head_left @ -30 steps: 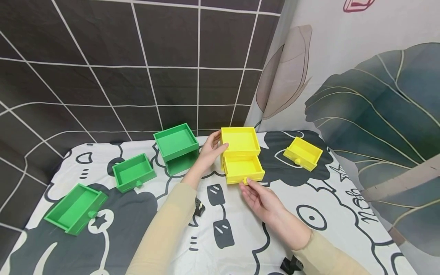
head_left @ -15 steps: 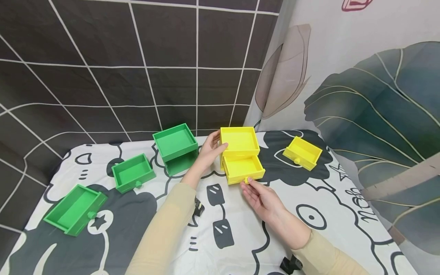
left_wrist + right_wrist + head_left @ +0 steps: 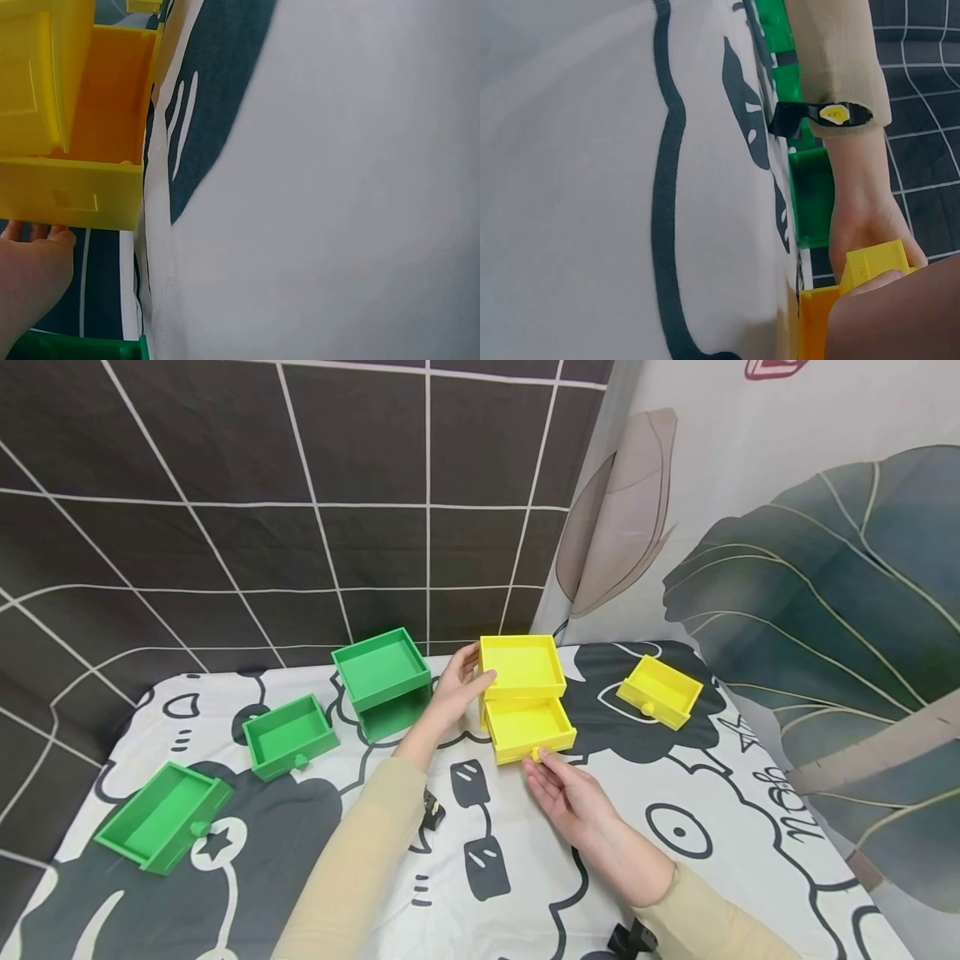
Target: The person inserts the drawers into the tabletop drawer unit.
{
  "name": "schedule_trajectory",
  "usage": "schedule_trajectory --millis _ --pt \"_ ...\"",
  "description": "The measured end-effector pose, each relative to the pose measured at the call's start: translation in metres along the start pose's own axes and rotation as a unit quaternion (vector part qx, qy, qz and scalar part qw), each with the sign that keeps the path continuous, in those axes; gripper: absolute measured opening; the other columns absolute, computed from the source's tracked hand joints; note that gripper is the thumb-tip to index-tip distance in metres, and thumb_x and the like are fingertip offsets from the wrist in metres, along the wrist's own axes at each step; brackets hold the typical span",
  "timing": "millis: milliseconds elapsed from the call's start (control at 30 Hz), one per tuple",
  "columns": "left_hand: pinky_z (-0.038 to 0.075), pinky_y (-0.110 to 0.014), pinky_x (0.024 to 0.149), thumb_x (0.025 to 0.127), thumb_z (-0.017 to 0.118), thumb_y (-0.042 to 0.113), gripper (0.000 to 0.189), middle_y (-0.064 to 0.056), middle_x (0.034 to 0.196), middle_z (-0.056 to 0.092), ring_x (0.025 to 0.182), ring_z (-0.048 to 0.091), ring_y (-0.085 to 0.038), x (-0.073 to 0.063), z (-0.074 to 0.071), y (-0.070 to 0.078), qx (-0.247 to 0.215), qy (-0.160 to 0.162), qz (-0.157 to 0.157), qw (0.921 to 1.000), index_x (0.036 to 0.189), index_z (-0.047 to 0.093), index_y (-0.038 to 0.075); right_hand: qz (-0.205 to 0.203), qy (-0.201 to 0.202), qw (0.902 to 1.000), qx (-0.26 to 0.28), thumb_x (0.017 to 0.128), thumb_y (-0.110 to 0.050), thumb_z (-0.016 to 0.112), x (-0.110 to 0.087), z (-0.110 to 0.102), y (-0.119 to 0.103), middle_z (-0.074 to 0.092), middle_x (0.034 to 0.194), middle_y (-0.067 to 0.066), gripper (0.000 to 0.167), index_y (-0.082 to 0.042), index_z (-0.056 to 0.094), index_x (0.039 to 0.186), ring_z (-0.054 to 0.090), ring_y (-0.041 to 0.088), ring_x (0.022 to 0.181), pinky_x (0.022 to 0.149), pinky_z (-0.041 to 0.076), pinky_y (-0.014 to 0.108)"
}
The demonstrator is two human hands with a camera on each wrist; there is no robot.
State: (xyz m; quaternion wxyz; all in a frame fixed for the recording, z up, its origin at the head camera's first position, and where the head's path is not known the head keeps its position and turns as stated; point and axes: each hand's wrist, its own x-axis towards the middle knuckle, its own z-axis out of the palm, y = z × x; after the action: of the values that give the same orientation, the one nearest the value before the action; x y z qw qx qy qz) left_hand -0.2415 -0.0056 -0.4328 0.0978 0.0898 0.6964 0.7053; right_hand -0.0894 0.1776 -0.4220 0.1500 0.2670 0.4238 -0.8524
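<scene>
A small yellow drawer cabinet (image 3: 522, 666) with a rimmed top stands at the back, centre right. A yellow drawer (image 3: 531, 727) juts out of its front. In the left wrist view, the hollow compartment (image 3: 112, 97) below this drawer shows. My left hand (image 3: 452, 693) holds the cabinet's left side, thumb at the front of the top rim; in the left wrist view the fingertips press the side wall (image 3: 97, 195). Thumb and fingers of my right hand (image 3: 573, 802) pinch the drawer's round knob (image 3: 536, 755). In the right wrist view, the right hand (image 3: 907, 319) partly hides the drawer.
Left of the yellow cabinet stands a green cabinet (image 3: 384, 670) with a hollow front. Two green drawers (image 3: 288, 735) lie further left on the patterned cloth (image 3: 420, 868). A second yellow drawer (image 3: 660, 690) lies at the right. A dark gridded backdrop (image 3: 375, 543) hangs behind.
</scene>
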Motion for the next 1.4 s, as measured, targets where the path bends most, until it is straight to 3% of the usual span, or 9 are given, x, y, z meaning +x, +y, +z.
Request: schedule_trajectory --millis 167,700,1033,1200,1267,1400 --pt "0.027 -0.037 0.137 0.103 0.067 0.016 0.073 -0.012 0.172 0.035 0.162 0.032 -0.027 0.000 0.000 0.000 0.003 0.000 -0.003 1.0000 0.165 0.030 0.007 0.002 -0.002 0.9999 0.015 0.112 -0.017 0.055 -0.001 0.001 -0.002 0.080 0.088 -0.004 0.028 -0.016 0.073 0.091 0.077 0.003 0.088 0.092 0.063 0.015" --pt "0.026 -0.038 0.137 0.103 0.066 0.012 0.071 -0.014 0.172 0.035 0.161 0.032 -0.029 0.000 0.001 0.001 -0.006 -0.002 0.006 1.0000 0.164 0.031 0.004 0.006 0.012 0.9987 0.049 0.111 -0.017 0.057 0.005 0.012 -0.003 0.078 0.093 -0.001 0.019 -0.014 0.071 0.098 0.077 0.005 0.095 0.112 0.056 0.021" --pt "0.026 -0.037 0.137 0.103 0.066 0.013 0.071 -0.013 0.171 0.035 0.161 0.033 -0.028 -0.001 0.000 0.001 -0.005 -0.003 0.006 1.0000 0.165 0.031 0.005 0.018 0.016 0.9977 0.064 0.110 -0.017 0.058 0.013 0.015 -0.004 0.078 0.093 0.000 0.015 -0.013 0.069 0.101 0.077 0.007 0.092 0.104 0.061 0.020" --pt "0.026 -0.038 0.137 0.103 0.066 0.014 0.071 -0.013 0.171 0.036 0.161 0.033 -0.028 -0.001 0.000 0.001 -0.006 -0.004 0.005 1.0000 0.165 0.031 0.005 0.019 0.000 0.9975 0.068 0.111 -0.016 0.056 0.016 0.020 -0.005 0.077 0.095 0.001 0.011 -0.012 0.065 0.107 0.077 0.007 0.094 0.108 0.058 0.021" --pt "0.026 -0.038 0.138 0.103 0.066 0.014 0.071 -0.014 0.171 0.036 0.161 0.033 -0.028 -0.001 0.000 0.001 -0.008 -0.005 0.006 0.9999 0.165 0.031 0.005 0.020 -0.005 0.9976 0.066 0.111 -0.016 0.055 0.017 0.022 -0.007 0.077 0.095 0.000 0.012 -0.012 0.065 0.106 0.076 0.006 0.094 0.111 0.057 0.021" --pt "0.026 -0.039 0.138 0.103 0.066 0.013 0.072 -0.015 0.171 0.037 0.161 0.033 -0.029 -0.001 -0.001 0.000 -0.010 -0.006 0.011 0.9999 0.165 0.031 0.004 0.022 -0.006 0.9973 0.070 0.112 -0.016 0.054 0.022 0.027 -0.010 0.079 0.091 0.000 0.018 -0.012 0.067 0.100 0.077 0.006 0.090 0.104 0.060 0.019"
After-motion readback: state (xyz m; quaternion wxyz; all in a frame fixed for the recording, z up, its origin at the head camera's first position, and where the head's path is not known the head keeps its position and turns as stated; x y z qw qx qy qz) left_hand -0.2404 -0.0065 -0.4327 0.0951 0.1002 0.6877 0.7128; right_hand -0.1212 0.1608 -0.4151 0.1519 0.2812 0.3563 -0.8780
